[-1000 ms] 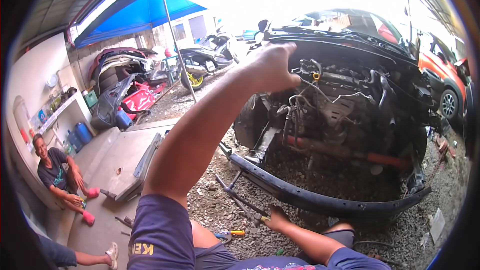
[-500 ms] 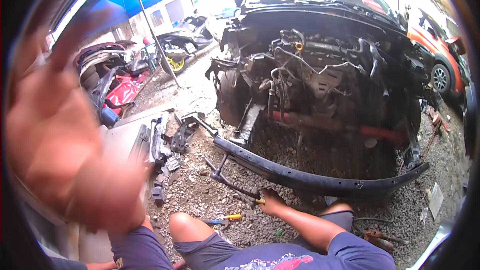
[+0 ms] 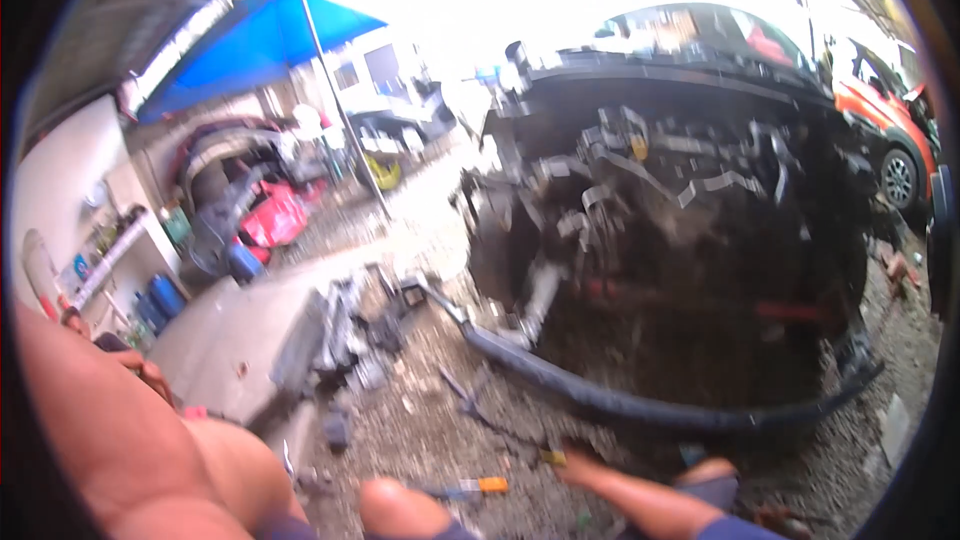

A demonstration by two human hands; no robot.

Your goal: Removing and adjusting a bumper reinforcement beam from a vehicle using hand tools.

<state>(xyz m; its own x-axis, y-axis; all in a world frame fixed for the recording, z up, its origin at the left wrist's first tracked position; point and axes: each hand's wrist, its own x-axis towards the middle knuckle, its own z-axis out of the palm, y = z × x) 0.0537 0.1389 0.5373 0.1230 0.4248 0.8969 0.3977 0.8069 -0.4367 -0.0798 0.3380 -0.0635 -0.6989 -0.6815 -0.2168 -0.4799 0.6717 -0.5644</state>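
My right hand (image 3: 578, 462) is low in the middle, fingers closed around a long dark-shafted tool (image 3: 492, 422) with a yellow part beside the hand. The tool lies slanted over the gravel, its far end to the left. Just beyond is a black curved bumper beam (image 3: 620, 390), in front of a black car (image 3: 690, 210) with its front stripped and engine bay exposed. My bent left arm (image 3: 140, 440) fills the lower left; its hand is out of sight. The picture is smeared by motion.
On the gravel by my knee lies an orange-and-blue-handled tool (image 3: 485, 485). Dark car parts (image 3: 350, 340) lie left of the beam, next to a pale panel (image 3: 235, 340). Another person's hand (image 3: 150, 375) shows behind my arm. An orange car (image 3: 885, 115) stands at right.
My left hand, raised and blurred at the left before, has gone out of view, leaving the bent arm. The view has shifted left and up. My right hand still grips the tool.
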